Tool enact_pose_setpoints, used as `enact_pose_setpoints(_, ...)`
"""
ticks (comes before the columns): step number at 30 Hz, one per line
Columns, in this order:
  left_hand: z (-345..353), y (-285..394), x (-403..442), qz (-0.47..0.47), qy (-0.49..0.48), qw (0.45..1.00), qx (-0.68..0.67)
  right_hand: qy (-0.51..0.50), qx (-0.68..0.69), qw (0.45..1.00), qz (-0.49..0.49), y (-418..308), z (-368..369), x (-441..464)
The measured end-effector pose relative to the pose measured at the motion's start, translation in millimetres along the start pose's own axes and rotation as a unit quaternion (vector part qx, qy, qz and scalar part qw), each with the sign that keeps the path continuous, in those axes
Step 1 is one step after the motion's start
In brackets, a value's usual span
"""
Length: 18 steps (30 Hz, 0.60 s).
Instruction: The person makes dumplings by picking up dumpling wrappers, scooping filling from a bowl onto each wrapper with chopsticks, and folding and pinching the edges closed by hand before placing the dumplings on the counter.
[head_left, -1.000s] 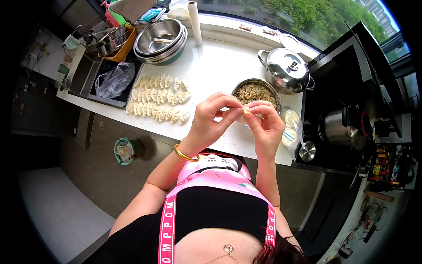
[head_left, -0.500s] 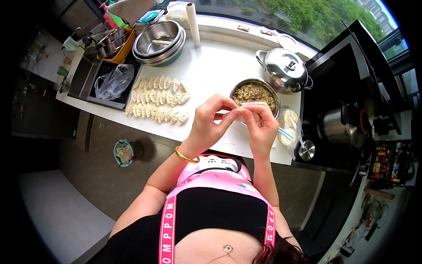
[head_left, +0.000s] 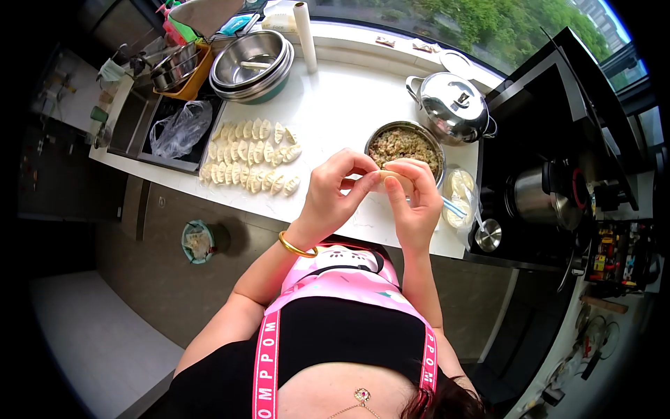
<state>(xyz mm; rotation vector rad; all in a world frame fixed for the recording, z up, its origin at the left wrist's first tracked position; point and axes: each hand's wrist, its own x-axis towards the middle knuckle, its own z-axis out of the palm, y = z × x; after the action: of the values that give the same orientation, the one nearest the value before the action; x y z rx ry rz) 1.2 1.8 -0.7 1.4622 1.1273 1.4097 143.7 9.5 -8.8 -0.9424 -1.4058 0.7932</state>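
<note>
Between my two hands is a pale dumpling [head_left: 382, 183], mostly hidden by my fingers. My left hand [head_left: 337, 185] pinches its left side with thumb and forefinger. The thumb and fingers of my right hand [head_left: 415, 197] close on its right side. Just beyond the hands stands a metal bowl of minced filling [head_left: 405, 146], with blue-tipped chopsticks [head_left: 453, 208] by its near side. Rows of pleated dumplings [head_left: 246, 155] lie on the white counter to the left. To the right, a clear plastic bag [head_left: 460, 188] holds pale round pieces.
A lidded steel pot [head_left: 453, 108] stands behind the bowl. Nested metal basins [head_left: 251, 66] and an upright white roll [head_left: 305, 38] are at the back left. The sink [head_left: 132, 129] with a plastic bag is far left; the black stove [head_left: 520, 174] is at right.
My right fingers have shifted slightly along the dumpling, and more of its pale side shows between the thumbs. My left hand keeps nearly the same place.
</note>
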Motion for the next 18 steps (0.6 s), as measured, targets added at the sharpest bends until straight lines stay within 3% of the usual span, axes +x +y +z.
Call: enact_pose_setpoints(18,-7.5,1.4,-1.8,-0.011,0.000,0.998,-0.061,-0.040,0.126,0.988,0.083,1.4,-5.3,0.0)
